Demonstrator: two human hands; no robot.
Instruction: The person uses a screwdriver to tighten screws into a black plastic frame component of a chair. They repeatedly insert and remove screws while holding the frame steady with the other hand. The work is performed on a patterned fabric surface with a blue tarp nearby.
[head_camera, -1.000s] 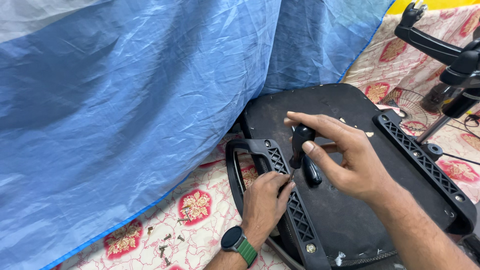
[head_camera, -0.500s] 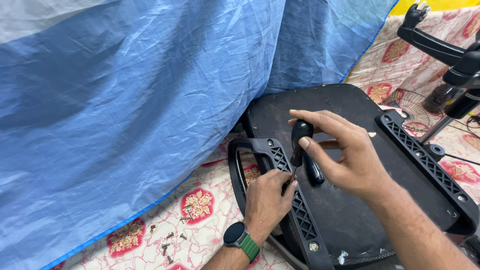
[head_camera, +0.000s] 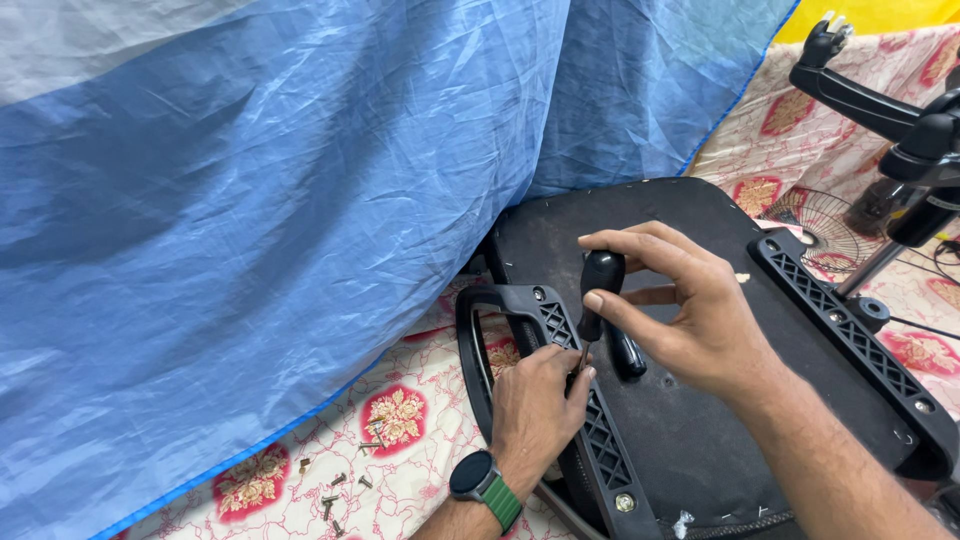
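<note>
The work lies on a cream floor cloth (head_camera: 420, 470) printed with red and gold flower medallions, and a great crumpled blue tarpaulin (head_camera: 280, 220) slopes across most of the view, hiding whatever stands behind it; a strip of yellow shows at the top right corner. On the cloth lies an upturned black chair seat (head_camera: 690, 440), its flat underside facing up, its near edge cut off by the bottom of the frame. A black armrest (head_camera: 560, 340) with a latticed bracket lies along the seat's left side, and a second armrest (head_camera: 850, 330) lies along the right. The right hand (head_camera: 690, 310) closes its fingers and thumb around the black handle of a screwdriver (head_camera: 598, 295), which stands nearly upright over the left armrest's bracket; its thin shaft runs down to the left hand (head_camera: 540, 410), whose fingers pinch in at the tip, so that the tip itself and any screw beneath it cannot be made out. A second dark handle-like piece (head_camera: 628, 352) lies on the seat just beside the shaft, partly covered by the right palm. The left wrist wears a watch with a green strap (head_camera: 485, 482). Small loose screws (head_camera: 345, 490) are scattered on the cloth near the left forearm. At the far right a black chair base (head_camera: 880, 110) with a castor end reaches in, partly cut off, with a round wire fan guard (head_camera: 820, 230) lying behind the seat.
</note>
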